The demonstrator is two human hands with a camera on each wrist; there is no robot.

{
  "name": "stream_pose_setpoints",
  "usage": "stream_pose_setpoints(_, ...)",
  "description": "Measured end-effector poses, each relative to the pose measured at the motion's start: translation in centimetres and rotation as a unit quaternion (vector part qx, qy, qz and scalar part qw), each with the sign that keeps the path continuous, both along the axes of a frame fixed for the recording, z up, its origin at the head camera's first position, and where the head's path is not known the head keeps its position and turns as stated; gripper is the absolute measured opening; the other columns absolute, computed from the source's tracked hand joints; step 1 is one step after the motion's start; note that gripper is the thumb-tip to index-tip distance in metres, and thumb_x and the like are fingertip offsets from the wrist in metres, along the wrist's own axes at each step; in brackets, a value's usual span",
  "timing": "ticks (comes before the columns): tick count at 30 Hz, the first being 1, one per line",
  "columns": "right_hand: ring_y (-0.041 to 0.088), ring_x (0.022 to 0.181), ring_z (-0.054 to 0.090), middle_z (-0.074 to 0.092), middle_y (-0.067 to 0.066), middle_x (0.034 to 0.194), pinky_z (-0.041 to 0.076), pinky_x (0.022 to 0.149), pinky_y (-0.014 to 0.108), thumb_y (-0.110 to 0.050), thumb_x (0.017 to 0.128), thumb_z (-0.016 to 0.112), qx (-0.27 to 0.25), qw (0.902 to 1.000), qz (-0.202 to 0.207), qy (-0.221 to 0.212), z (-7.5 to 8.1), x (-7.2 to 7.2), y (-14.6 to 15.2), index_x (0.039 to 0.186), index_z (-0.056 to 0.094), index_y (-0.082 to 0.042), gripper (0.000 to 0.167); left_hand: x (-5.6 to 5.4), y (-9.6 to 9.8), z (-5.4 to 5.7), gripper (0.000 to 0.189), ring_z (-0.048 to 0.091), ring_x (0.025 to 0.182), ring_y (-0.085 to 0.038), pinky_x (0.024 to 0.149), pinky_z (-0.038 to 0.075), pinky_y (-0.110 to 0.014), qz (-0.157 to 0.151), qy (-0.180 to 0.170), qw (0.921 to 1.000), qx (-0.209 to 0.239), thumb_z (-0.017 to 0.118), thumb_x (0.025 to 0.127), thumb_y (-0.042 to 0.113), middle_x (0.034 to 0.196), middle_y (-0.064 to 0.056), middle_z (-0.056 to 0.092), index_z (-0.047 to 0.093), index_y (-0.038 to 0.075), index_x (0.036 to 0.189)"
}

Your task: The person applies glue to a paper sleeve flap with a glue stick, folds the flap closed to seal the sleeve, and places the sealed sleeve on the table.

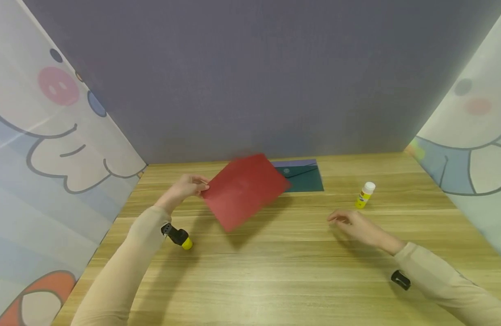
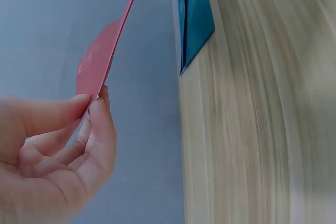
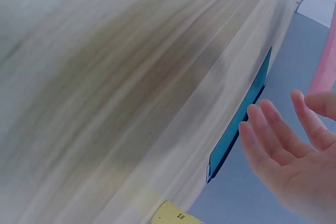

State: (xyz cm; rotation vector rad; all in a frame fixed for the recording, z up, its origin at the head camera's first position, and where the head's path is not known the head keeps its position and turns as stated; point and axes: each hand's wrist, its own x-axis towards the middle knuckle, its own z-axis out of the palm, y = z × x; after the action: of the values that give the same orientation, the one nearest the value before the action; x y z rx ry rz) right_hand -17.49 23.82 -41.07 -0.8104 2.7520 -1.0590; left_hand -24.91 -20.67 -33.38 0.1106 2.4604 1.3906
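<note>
My left hand (image 1: 188, 186) pinches a flat red sheet (image 1: 246, 190) by its left corner, thumb on one face and fingers behind. The sheet is held tilted above the table, its shadow falling below it. In the left wrist view the red sheet (image 2: 97, 59) is seen nearly edge-on. Behind it, a dark teal button envelope (image 1: 301, 180) lies on the table, partly covered from the head camera. My right hand (image 1: 356, 226) hovers over the table with relaxed fingers, holding nothing. Just beyond it stands a yellow glue stick (image 1: 364, 195) with a white cap.
A purple strip (image 1: 297, 163) shows along the teal envelope's back edge. The wooden table (image 1: 267, 280) ends at a grey back panel (image 1: 250, 81). Cartoon-printed curtains (image 1: 30, 190) flank both sides. Each wrist wears a small black camera (image 1: 401, 280).
</note>
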Motion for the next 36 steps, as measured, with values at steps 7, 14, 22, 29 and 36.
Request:
stream_pose_setpoints(7,0.029,0.085,0.059,0.061,0.019,0.099,0.050,0.070,0.037,0.002,0.087,0.048,-0.010,0.9995,-0.027,0.013,0.2,0.1,0.2,0.099,0.060,0.005,0.018,-0.5,3.1,-0.3,0.025,0.058,0.069,-0.010,0.075,0.050,-0.035,-0.036,-0.010,0.9993,-0.001,0.052,0.085,-0.001,0.091,-0.013,0.062,0.053,-0.010,0.109)
stream_pose_setpoints(14,0.034,0.090,0.058,0.059,0.023,0.102,0.050,0.073,0.041,0.000,0.088,0.048,-0.022,0.9982,-0.055,0.010,0.5,0.1,0.2,0.104,0.058,0.006,0.020,-0.8,6.0,-1.2,0.023,0.055,0.066,-0.011,0.070,0.050,-0.038,-0.072,-0.010,0.9973,-0.014,0.051,0.085,-0.002,0.086,-0.012,0.062,0.055,-0.009,0.107)
stream_pose_setpoints(22,0.032,0.089,0.059,0.060,0.019,0.100,0.050,0.072,0.038,-0.001,0.088,0.049,-0.034,0.9977,-0.058,0.007,0.5,0.1,-0.1,0.102,0.059,0.005,0.018,-1.4,8.5,-3.2,0.022,0.052,0.066,-0.011,0.075,0.048,-0.043,-0.093,-0.023,0.9947,-0.037,0.052,0.085,-0.001,0.085,-0.008,0.059,0.058,-0.006,0.106)
stream_pose_setpoints(29,0.029,0.086,0.060,0.061,0.016,0.096,0.050,0.071,0.029,0.002,0.086,0.050,-0.042,0.9978,-0.047,0.019,-0.1,-0.1,-0.1,0.099,0.060,0.005,0.017,-1.3,10.0,-4.4,0.021,0.047,0.063,-0.010,0.075,0.047,-0.047,-0.110,-0.020,0.9932,-0.032,0.052,0.083,-0.004,0.082,-0.006,0.057,0.058,-0.008,0.103)
stream_pose_setpoints(36,0.028,0.085,0.059,0.062,0.015,0.094,0.050,0.071,0.033,0.003,0.085,0.052,-0.046,0.9978,-0.038,0.028,-0.1,-0.1,-0.2,0.098,0.060,0.005,0.015,-1.2,10.9,-5.5,0.019,0.048,0.069,-0.012,0.065,0.047,-0.032,-0.118,-0.025,0.9917,-0.045,0.053,0.083,-0.003,0.103,-0.015,0.057,0.060,-0.006,0.100)
